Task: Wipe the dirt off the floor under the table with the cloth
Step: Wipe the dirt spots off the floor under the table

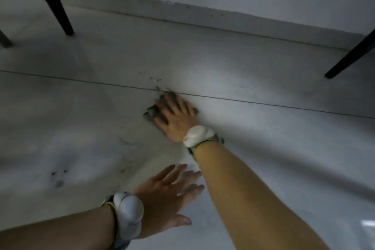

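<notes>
My right hand (pixel 176 116) lies flat on a grey cloth (pixel 151 113) and presses it against the pale floor tiles (pixel 253 79), just below a tile joint. Most of the cloth is hidden under the palm and fingers. Dark specks of dirt (pixel 154 80) are scattered on the floor just beyond the fingertips, near the joint. My left hand (pixel 168 191) rests flat on the floor closer to me, fingers spread, holding nothing. More dark spots (pixel 58 174) and faint smears mark the floor at lower left.
A black table leg (pixel 58 10) stands at upper left and another black leg (pixel 349 57) at the right. A grey skirting board (pixel 182 12) with dirt along its edge runs along the wall behind. White sensor bands sit on both wrists.
</notes>
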The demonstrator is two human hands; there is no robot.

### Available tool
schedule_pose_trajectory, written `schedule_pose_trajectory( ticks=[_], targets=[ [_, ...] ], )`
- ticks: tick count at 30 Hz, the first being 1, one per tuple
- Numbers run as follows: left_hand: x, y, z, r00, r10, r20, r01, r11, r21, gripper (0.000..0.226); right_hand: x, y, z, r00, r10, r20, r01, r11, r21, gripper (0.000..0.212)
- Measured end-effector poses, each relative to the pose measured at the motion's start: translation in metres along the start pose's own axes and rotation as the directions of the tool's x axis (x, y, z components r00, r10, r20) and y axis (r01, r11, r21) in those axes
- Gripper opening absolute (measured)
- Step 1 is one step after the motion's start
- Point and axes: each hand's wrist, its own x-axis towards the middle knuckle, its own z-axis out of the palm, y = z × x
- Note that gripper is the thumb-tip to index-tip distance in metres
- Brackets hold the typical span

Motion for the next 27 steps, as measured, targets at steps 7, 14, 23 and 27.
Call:
schedule_pose_trajectory(
  ticks=[7, 14, 23, 27],
  targets=[
    [-0.062, -0.061, -0.04, 0.933, -0.36, -0.009, 0.356, 0.926, -0.128, 0.057, -0.082, 0.145, 0.006, 0.746, 0.664, -0.056, -0.653, 0.745, 0.137, 0.079],
    [-0.106, -0.099, -0.042, 0.833, -0.553, 0.002, 0.544, 0.819, -0.183, 0.059, -0.137, 0.149, 0.017, 0.569, 0.81, -0.139, -0.798, 0.585, 0.146, 0.079],
    [-0.162, -0.12, -0.042, 0.745, -0.667, -0.001, 0.664, 0.742, -0.089, 0.074, -0.101, -0.031, 0.026, 0.853, 0.482, -0.198, -0.479, 0.875, 0.066, 0.065],
    [-0.201, -0.129, -0.031, 0.665, -0.747, 0.01, 0.743, 0.661, -0.102, 0.062, -0.066, -0.116, 0.044, 0.945, 0.262, -0.196, -0.261, 0.965, 0.03, 0.063]
  ],
)
